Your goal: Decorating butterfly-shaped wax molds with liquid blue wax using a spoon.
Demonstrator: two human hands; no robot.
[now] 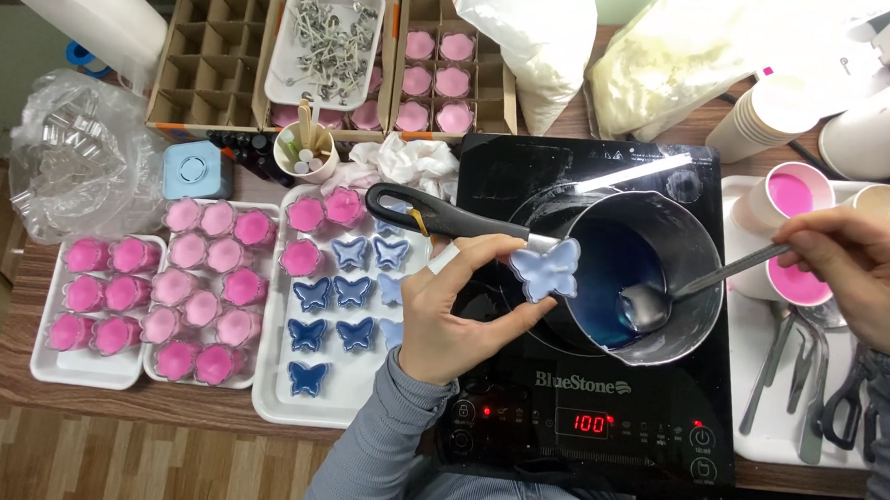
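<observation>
The left hand [452, 315] pinches a pale blue butterfly-shaped cup [545, 268] in closed fingers, holding it just over the near-left rim of the metal pot [700, 253], which sits on the black induction cooker [598, 407]. The right hand [855, 263] grips a ladle [653, 304] whose bowl rests in the blue liquid inside the pot. The pot's black handle [437, 215] juts left, passing above the left hand. Left of the pot lies a white tray [288, 403] of blue butterfly cups [334, 310] and pink cups [305, 257]; right of the pot stand paper cups of pink liquid [797, 195].
</observation>
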